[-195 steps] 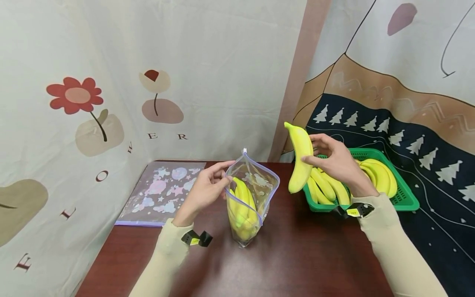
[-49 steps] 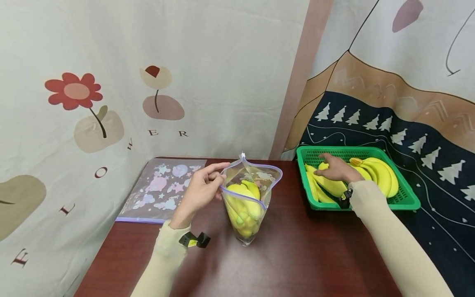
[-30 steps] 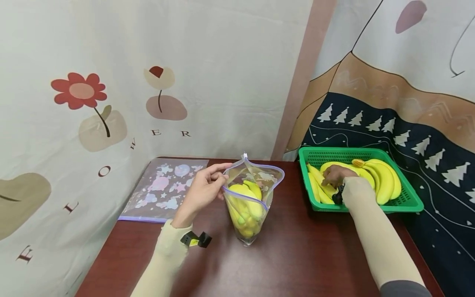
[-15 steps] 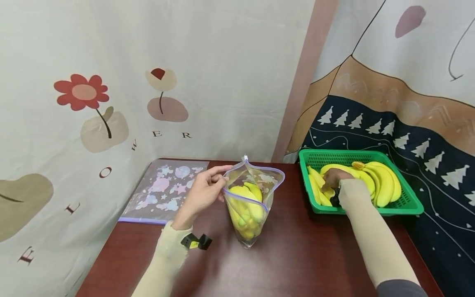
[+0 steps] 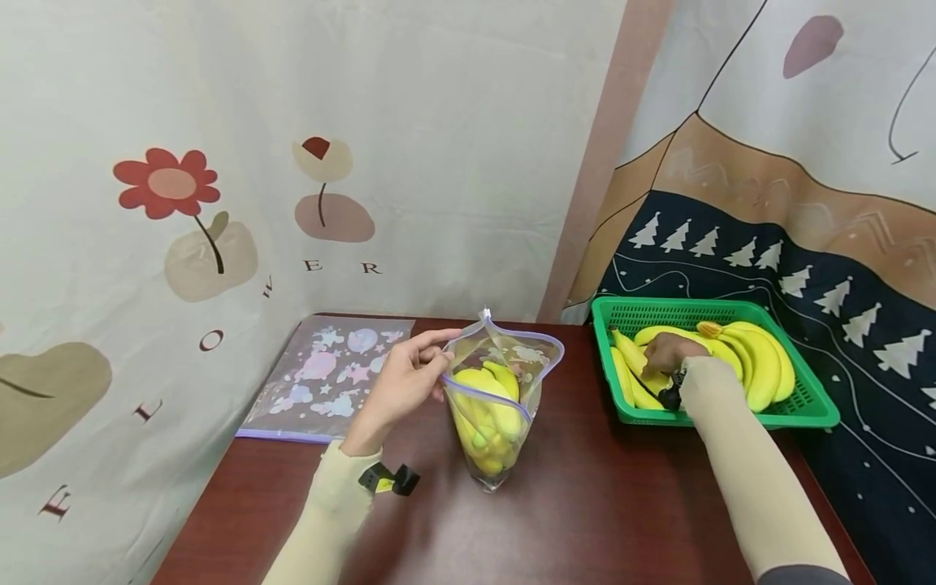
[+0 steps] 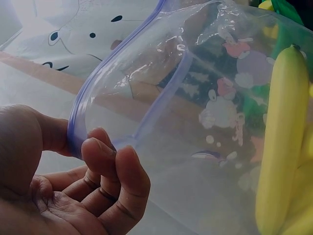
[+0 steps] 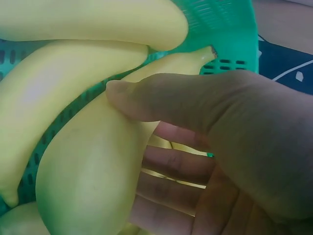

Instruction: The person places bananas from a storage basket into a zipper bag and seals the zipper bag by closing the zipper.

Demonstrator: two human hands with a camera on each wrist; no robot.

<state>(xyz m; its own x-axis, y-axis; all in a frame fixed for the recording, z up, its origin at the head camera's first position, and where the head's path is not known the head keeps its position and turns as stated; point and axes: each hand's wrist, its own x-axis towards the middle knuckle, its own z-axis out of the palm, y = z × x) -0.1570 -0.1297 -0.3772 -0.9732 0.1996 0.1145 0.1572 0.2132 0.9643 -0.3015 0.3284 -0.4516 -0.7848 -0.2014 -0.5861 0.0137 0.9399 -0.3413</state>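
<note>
A clear zip-lock bag (image 5: 504, 414) with a purple rim stands upright on the table, its mouth spread wide and several bananas (image 5: 486, 406) inside. My left hand (image 5: 405, 378) pinches the near left part of its rim between thumb and fingers, as the left wrist view also shows. To the right, my right hand (image 5: 669, 353) reaches into a green basket (image 5: 804, 398). In the right wrist view its thumb lies on top of a banana (image 7: 93, 161) while the other fingers lie along that banana's side. Other bananas (image 5: 764, 366) surround it in the basket.
A flat, patterned zip-lock bag (image 5: 322, 382) with a purple edge lies at the table's back left. The dark red wooden table (image 5: 570, 504) meets a printed cloth backdrop (image 5: 439, 162) behind and at both sides.
Earlier my right hand held a banana in the air beside the basket; now it grips one inside the basket. The bag holds more. My left hand has stayed at the rim.
</note>
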